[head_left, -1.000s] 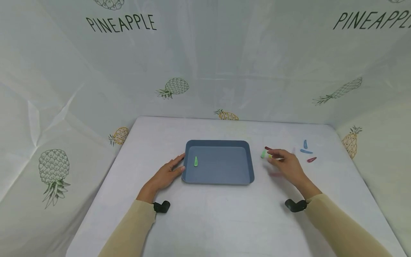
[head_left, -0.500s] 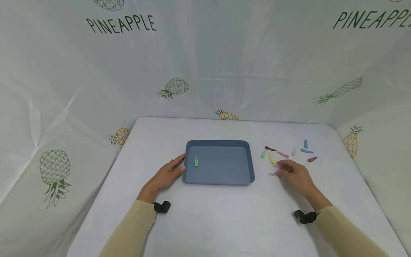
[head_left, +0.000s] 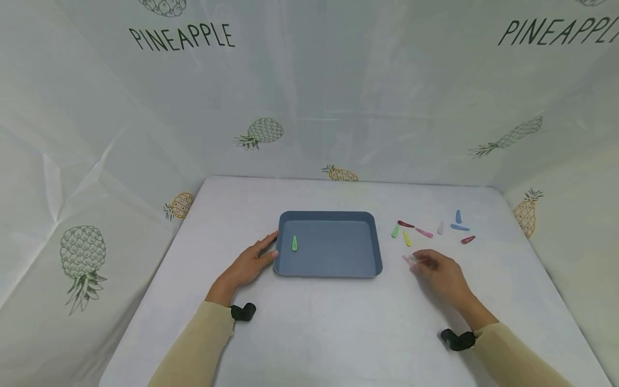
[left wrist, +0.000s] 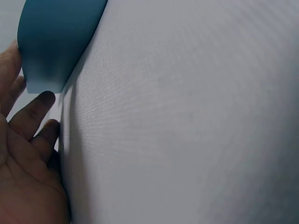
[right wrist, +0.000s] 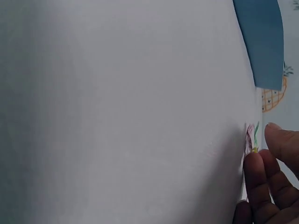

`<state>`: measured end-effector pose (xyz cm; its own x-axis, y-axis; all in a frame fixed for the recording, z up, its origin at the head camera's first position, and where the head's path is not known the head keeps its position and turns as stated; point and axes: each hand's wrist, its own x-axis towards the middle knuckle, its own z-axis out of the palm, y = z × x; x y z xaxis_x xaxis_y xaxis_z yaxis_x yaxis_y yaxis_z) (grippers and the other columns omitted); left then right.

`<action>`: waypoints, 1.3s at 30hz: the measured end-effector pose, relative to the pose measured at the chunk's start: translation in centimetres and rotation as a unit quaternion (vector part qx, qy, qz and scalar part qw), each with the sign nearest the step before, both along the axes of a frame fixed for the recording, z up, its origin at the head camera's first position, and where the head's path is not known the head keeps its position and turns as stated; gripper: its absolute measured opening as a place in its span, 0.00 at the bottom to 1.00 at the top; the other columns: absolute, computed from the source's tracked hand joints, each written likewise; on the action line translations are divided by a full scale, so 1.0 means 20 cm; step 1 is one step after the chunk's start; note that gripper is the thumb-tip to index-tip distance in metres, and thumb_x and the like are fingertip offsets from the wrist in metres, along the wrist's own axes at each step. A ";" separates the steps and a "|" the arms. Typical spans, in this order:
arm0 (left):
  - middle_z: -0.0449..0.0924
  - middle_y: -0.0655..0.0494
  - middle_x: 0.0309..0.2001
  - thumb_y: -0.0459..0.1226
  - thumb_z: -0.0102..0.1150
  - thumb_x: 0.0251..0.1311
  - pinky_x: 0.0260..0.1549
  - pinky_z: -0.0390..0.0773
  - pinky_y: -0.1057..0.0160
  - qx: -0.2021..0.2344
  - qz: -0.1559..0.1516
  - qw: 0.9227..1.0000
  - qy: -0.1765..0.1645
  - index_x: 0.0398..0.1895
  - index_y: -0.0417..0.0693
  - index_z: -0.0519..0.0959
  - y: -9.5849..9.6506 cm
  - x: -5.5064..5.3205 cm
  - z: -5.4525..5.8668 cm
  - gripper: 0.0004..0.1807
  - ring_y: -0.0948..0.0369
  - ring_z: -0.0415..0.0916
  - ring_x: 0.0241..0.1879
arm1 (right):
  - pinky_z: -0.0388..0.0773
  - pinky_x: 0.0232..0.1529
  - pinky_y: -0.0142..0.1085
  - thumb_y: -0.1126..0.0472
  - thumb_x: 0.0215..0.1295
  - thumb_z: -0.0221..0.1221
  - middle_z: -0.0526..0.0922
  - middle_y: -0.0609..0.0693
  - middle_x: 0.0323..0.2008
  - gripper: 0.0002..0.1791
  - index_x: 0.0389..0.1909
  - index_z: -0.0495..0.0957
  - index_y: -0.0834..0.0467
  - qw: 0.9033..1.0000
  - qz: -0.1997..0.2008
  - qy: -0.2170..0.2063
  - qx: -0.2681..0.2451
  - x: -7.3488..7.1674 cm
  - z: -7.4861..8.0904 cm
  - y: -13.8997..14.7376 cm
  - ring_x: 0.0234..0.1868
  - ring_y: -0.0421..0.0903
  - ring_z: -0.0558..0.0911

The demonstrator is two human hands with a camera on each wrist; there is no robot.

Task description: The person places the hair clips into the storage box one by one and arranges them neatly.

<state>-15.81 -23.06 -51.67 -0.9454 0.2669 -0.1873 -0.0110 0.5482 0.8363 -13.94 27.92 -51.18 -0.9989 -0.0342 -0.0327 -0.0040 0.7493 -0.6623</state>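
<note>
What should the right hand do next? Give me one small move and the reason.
Probably pinch the pink clip nearest the person securely between thumb and finger: the right hand is right at it, but a firm grip isn't clearly visible.

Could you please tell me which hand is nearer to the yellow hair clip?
Right. The right hand is close by, on the clip's near side and to its right. The left hand is farther, at the left edge of the tray, which lies between it and the yellow hair clip.

Left hand (head_left: 245,267) lies extended, right hand (head_left: 442,274) bends loosely.
</note>
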 end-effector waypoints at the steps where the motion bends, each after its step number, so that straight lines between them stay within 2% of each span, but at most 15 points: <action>1: 0.49 0.53 0.86 0.56 0.55 0.77 0.82 0.39 0.35 0.001 0.000 1.000 0.000 0.85 0.73 0.56 0.00 0.00 0.00 0.37 0.42 0.34 0.86 | 0.80 0.54 0.51 0.61 0.73 0.65 0.87 0.61 0.56 0.18 0.61 0.82 0.59 1.000 -0.001 0.002 0.000 0.00 0.00 0.00 0.53 0.58 0.83; 6: 0.49 0.54 0.86 0.57 0.55 0.77 0.82 0.40 0.35 -0.001 0.002 1.000 -0.002 0.84 0.74 0.56 0.01 0.00 0.00 0.37 0.42 0.34 0.86 | 0.79 0.54 0.52 0.61 0.73 0.66 0.85 0.61 0.55 0.19 0.62 0.81 0.60 1.000 0.010 0.010 0.012 -0.02 -0.02 0.00 0.52 0.58 0.81; 13: 0.50 0.54 0.86 0.57 0.55 0.77 0.82 0.39 0.36 -0.001 0.006 1.000 -0.006 0.84 0.75 0.56 0.01 0.00 -0.01 0.36 0.42 0.34 0.86 | 0.72 0.66 0.67 0.64 0.72 0.65 0.81 0.65 0.63 0.23 0.66 0.80 0.59 0.998 0.056 0.012 0.014 -0.05 -0.03 0.02 0.66 0.67 0.76; 17: 0.49 0.54 0.86 0.57 0.55 0.77 0.82 0.39 0.36 -0.003 0.008 1.000 -0.005 0.84 0.75 0.56 0.01 0.00 -0.02 0.36 0.42 0.34 0.86 | 0.72 0.65 0.68 0.66 0.70 0.66 0.82 0.65 0.62 0.21 0.63 0.83 0.59 0.997 0.075 0.026 0.018 -0.06 -0.04 0.02 0.66 0.68 0.76; 22: 0.49 0.55 0.86 0.57 0.55 0.77 0.82 0.39 0.36 -0.002 0.007 1.000 -0.006 0.84 0.76 0.56 0.00 0.00 -0.02 0.36 0.43 0.35 0.86 | 0.74 0.65 0.66 0.67 0.70 0.67 0.83 0.64 0.61 0.19 0.60 0.84 0.61 0.997 0.072 0.025 0.021 -0.07 -0.04 0.02 0.65 0.68 0.77; 28: 0.49 0.54 0.86 0.57 0.55 0.77 0.82 0.40 0.36 0.001 0.003 1.000 0.000 0.84 0.75 0.56 0.00 0.00 -0.02 0.36 0.44 0.36 0.86 | 0.76 0.62 0.65 0.66 0.71 0.66 0.82 0.63 0.61 0.25 0.68 0.80 0.56 0.996 0.082 0.016 0.032 -0.08 -0.03 0.02 0.62 0.65 0.78; 32: 0.49 0.53 0.86 0.57 0.54 0.77 0.82 0.39 0.35 0.003 0.002 1.000 0.004 0.84 0.74 0.56 0.00 0.00 -0.02 0.36 0.43 0.36 0.86 | 0.76 0.62 0.65 0.67 0.71 0.65 0.82 0.62 0.61 0.20 0.63 0.84 0.55 0.995 0.090 0.019 0.035 -0.08 -0.03 0.01 0.63 0.65 0.78; 39: 0.49 0.52 0.86 0.55 0.54 0.78 0.82 0.39 0.35 0.007 0.000 1.000 0.005 0.85 0.72 0.56 0.00 0.01 -0.01 0.36 0.43 0.36 0.86 | 0.76 0.63 0.65 0.67 0.72 0.65 0.80 0.63 0.60 0.19 0.62 0.81 0.59 0.998 0.059 0.012 0.019 -0.07 -0.04 0.01 0.61 0.65 0.78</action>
